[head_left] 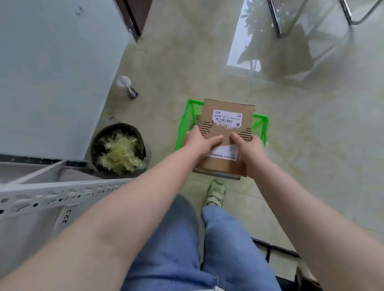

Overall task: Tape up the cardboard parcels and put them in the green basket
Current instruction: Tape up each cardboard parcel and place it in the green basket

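The flat brown cardboard parcel (225, 134) is gripped at its sides by the left hand (200, 142) and the right hand (249, 147) over the green plastic basket (260, 125) — judged light and stiff, best held at opposite edges.

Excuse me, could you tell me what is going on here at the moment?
A person is holding a cardboard parcel with both hands over a green basket that stands on the floor. The left hand and the right hand grip it at its sides, thumbs on top. The parcel bears white labels and a torn strip. It hides most of the basket, so what lies inside cannot be seen. A dark bin stands to the left.
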